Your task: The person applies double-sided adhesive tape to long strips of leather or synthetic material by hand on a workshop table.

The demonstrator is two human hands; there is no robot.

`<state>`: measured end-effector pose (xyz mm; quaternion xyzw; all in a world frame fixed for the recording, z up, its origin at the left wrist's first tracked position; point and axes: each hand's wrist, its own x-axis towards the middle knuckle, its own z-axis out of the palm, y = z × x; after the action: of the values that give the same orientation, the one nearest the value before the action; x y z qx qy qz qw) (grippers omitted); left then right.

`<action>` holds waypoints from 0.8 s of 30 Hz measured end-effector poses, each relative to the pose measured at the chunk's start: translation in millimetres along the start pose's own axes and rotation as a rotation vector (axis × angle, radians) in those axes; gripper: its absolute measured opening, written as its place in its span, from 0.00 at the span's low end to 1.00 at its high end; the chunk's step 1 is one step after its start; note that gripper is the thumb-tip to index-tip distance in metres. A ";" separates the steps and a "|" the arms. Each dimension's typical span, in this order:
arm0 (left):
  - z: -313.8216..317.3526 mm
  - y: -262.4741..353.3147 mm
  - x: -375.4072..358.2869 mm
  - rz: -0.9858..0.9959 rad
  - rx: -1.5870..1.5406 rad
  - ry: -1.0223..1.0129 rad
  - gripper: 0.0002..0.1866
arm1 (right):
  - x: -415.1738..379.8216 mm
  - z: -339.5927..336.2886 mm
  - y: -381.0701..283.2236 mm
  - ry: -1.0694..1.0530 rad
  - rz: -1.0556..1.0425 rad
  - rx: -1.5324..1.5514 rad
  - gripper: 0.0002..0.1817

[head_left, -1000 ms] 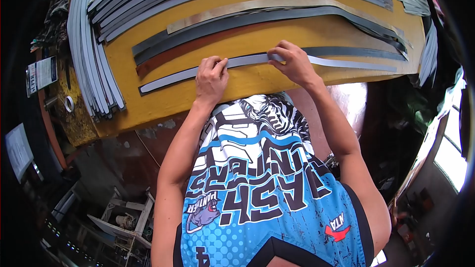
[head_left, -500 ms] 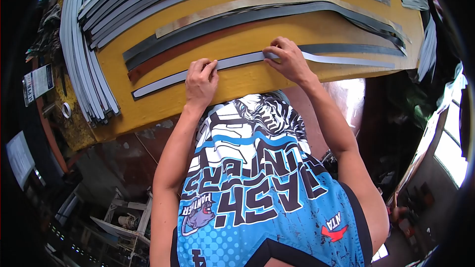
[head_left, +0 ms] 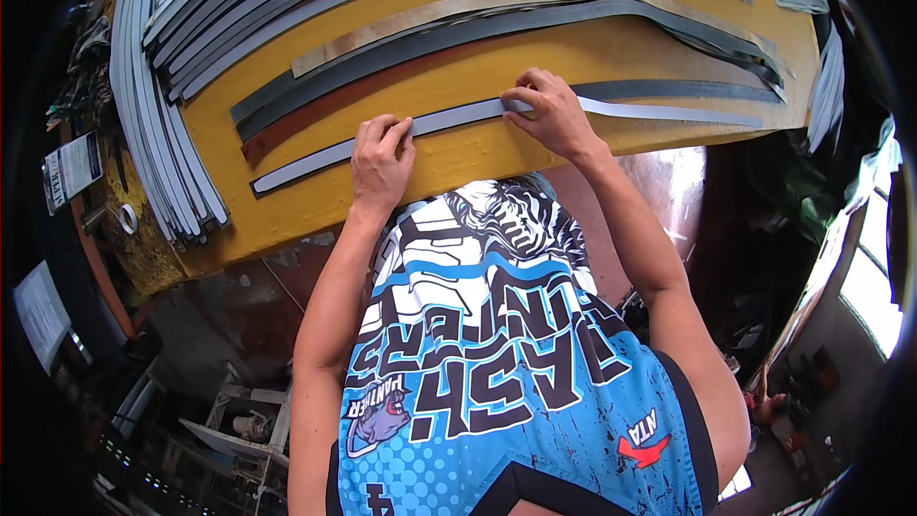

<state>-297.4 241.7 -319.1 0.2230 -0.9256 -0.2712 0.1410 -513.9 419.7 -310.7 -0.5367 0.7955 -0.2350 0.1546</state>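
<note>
Head view: both hands sit on one light grey strip (head_left: 458, 118) lying along the near edge of the yellow table (head_left: 535, 62). Left hand (head_left: 382, 161) has its fingers curled together, tips pressing down on the strip's top face, thumb tucked on the near side. Right hand (head_left: 552, 115) pinches the strip between thumb and bent fingers; exactly how the tips close I can't tell, knuckles cover them.

Strip's long axis runs left-right across the view, bowed by the lens, left end near the table's front edge, right end running off past the right hand towards the table's far right corner. It passes directly under both sets of fingertips, so neither hand has to reach. The hands are well apart along it; the middle section between them is free. The longer free run is to the right of the right hand.

Just behind it: a dark grey strip (head_left: 688, 89) close to parallel, then a brown strip (head_left: 344, 105) and a long tan strip (head_left: 497, 2) further back. A bundle of grey strips (head_left: 158, 115) hangs over the table's left edge; more are stacked at the back. Tape roll (head_left: 126, 218) on the low ledge at left. Nothing lies on top of the held strip; the dark neighbour nearly touches it near the right hand.
</note>
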 end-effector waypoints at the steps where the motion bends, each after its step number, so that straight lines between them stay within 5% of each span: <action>1: -0.2 0.5 0.3 -0.004 -0.001 0.001 0.11 | 0.1 0.1 0.2 0.000 0.000 0.001 0.11; 24: 0.8 7.3 3.0 -0.088 0.009 0.030 0.11 | -3.4 7.9 3.4 0.088 0.012 0.101 0.11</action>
<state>-302.7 246.1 -315.2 0.2683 -0.9139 -0.2697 0.1419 -511.4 422.3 -319.1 -0.5124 0.7920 -0.2972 0.1477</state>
